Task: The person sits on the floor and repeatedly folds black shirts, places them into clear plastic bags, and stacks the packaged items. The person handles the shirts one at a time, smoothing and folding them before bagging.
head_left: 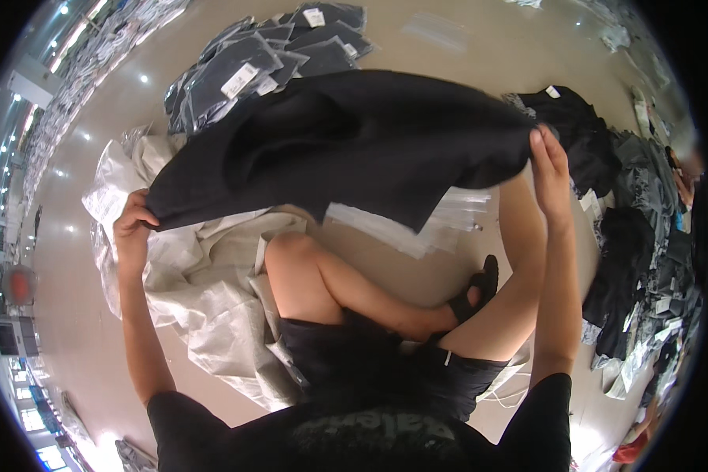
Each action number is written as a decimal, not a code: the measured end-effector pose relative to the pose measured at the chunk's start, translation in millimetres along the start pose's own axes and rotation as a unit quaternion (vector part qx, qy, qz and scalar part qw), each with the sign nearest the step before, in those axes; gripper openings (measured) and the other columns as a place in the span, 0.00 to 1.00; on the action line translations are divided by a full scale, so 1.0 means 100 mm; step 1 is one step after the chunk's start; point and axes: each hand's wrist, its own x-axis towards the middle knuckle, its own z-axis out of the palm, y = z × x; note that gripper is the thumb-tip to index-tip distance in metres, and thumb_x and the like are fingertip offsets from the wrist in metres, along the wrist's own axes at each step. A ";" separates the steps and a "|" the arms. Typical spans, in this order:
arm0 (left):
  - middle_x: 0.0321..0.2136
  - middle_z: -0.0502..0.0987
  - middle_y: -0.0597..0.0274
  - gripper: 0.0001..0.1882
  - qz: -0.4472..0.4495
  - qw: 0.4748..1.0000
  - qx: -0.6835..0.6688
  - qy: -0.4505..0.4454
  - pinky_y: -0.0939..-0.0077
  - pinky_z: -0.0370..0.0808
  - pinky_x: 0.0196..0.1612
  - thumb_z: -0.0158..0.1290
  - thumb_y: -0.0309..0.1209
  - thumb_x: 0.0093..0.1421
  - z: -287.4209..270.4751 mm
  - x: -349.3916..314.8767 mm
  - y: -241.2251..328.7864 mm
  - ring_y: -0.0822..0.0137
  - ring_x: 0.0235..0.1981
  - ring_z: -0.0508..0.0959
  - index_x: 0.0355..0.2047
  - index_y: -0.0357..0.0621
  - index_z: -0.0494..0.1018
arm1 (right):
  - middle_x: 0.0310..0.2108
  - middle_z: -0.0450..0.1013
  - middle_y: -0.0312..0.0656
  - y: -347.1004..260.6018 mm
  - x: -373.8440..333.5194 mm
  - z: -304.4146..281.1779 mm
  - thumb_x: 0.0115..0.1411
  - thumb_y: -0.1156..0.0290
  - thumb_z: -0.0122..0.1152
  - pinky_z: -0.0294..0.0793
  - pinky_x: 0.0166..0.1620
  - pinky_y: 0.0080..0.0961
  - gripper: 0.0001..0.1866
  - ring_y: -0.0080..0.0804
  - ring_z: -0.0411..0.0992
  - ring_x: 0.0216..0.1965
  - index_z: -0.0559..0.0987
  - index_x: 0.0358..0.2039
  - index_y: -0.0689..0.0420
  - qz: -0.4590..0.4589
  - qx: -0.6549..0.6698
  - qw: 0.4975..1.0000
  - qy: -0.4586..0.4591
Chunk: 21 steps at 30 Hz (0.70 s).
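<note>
Left hand [135,217] has a pinch on one end of the black garment [385,141], held stretched above the pale sack [228,303] and clear plastic sleeves [456,223], which its drooping edge could probably drag if lowered, while the right hand's [553,171] fingertip pinch might slip if tugged.

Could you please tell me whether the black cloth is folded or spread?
Spread: the black cloth spans wide between the left hand and right hand, though its layers cannot be told.
</note>
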 end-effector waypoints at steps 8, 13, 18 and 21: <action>0.43 0.79 0.48 0.16 -0.077 0.957 0.222 -0.170 0.58 0.78 0.48 0.52 0.11 0.52 1.00 -0.80 -0.27 0.46 0.46 0.81 0.39 0.38 0.81 | 0.37 0.81 0.44 0.59 -1.03 -0.20 0.65 0.74 0.66 0.79 0.42 0.32 0.08 0.38 0.80 0.37 0.85 0.44 0.60 0.042 -0.448 0.814 -0.367; 0.36 0.73 0.55 0.13 0.079 0.948 0.216 -0.221 0.57 0.74 0.43 0.64 0.28 0.57 1.98 -0.69 0.34 0.52 0.40 0.76 0.43 0.44 0.80 | 0.39 0.78 0.45 0.81 -1.51 0.91 0.62 0.81 0.63 0.81 0.41 0.34 0.20 0.42 0.80 0.38 0.81 0.55 0.53 -0.036 -0.232 0.902 -0.362; 0.34 0.68 0.57 0.14 0.148 0.898 0.281 -0.304 0.58 0.72 0.40 0.64 0.39 0.59 2.30 -0.65 0.24 0.54 0.38 0.73 0.38 0.45 0.76 | 0.34 0.80 0.45 1.17 -2.02 1.92 0.61 0.73 0.61 0.80 0.36 0.46 0.16 0.49 0.81 0.34 0.81 0.50 0.49 -0.056 -0.307 0.870 -0.381; 0.34 0.69 0.57 0.14 0.140 0.885 0.333 -0.293 0.57 0.73 0.41 0.64 0.39 0.59 2.30 -0.59 0.20 0.53 0.38 0.73 0.33 0.44 0.73 | 0.32 0.79 0.44 1.39 -2.05 2.15 0.60 0.73 0.62 0.80 0.36 0.46 0.11 0.50 0.80 0.32 0.80 0.44 0.51 -0.038 -0.249 0.917 -0.308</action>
